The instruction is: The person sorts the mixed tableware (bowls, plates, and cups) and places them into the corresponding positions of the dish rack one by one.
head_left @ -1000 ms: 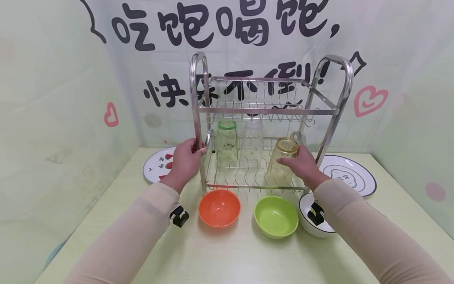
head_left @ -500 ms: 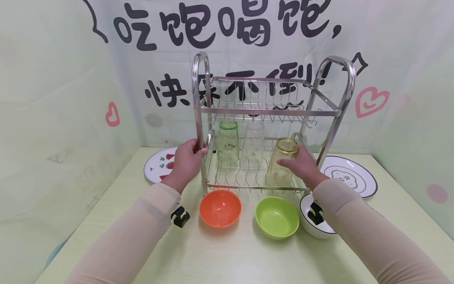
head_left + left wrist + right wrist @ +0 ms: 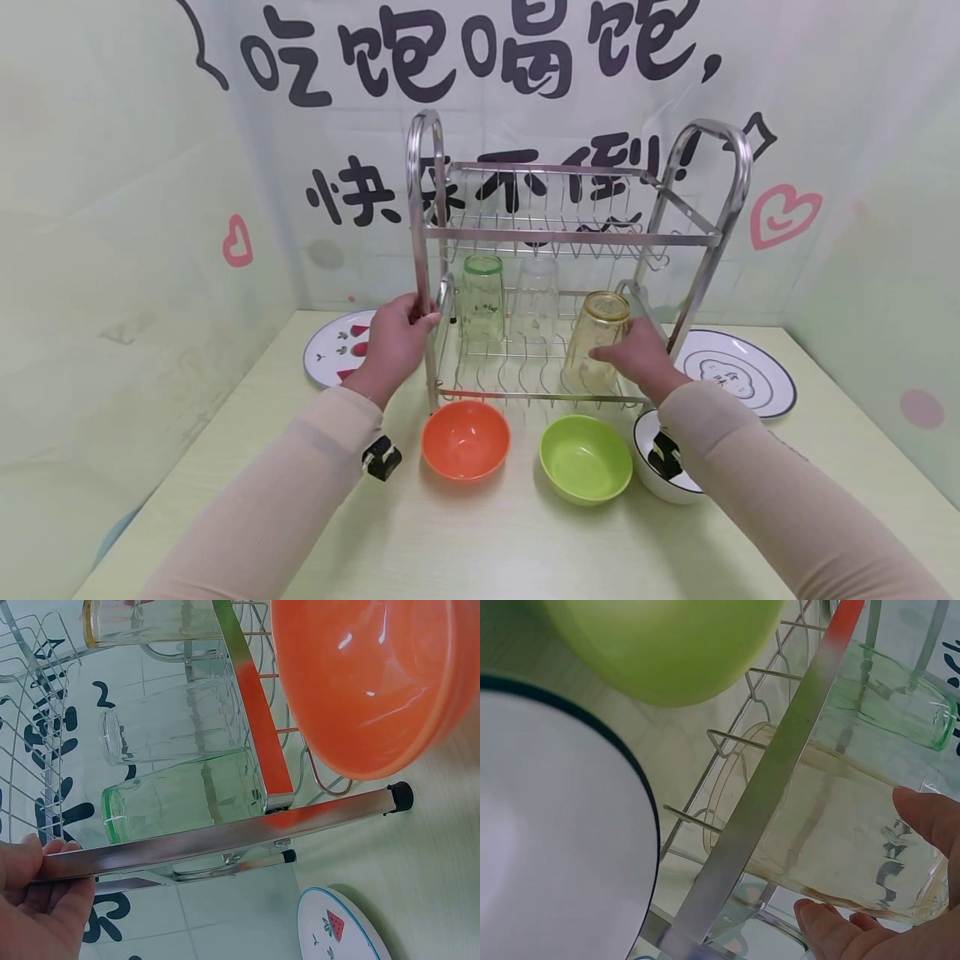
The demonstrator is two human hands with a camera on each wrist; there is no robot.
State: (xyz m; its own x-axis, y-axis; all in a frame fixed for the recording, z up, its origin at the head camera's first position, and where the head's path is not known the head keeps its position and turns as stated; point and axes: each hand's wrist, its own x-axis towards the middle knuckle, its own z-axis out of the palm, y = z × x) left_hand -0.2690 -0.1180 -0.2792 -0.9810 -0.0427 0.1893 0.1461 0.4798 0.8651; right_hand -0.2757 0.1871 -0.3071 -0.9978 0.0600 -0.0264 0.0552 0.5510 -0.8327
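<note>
My left hand (image 3: pixel 399 337) grips the front left upright of a two-tier metal dish rack (image 3: pixel 540 395); thumb and fingers wrap it in the left wrist view. On the rack's lower tier, my right hand (image 3: pixel 637 354) holds an amber drinking glass (image 3: pixel 588 358) that stands upside down at the right front. In the right wrist view the thumb lies along one side of this glass and the fingers along the other. Farther back on that tier stand an upside-down green glass (image 3: pixel 482 304) at the left and a clear glass (image 3: pixel 536 304) beside it.
In front of the rack sit an orange bowl (image 3: pixel 465 442), a lime green bowl (image 3: pixel 585 458) and a white bowl (image 3: pixel 663 479) partly behind my right wrist. White plates lie on the table at the left (image 3: pixel 326 354) and right (image 3: pixel 761 375).
My right hand has slid slightly lower on the amber glass, its thumb now below its earlier spot. The glass stays in place, and my left hand keeps its grip on the upright.
</note>
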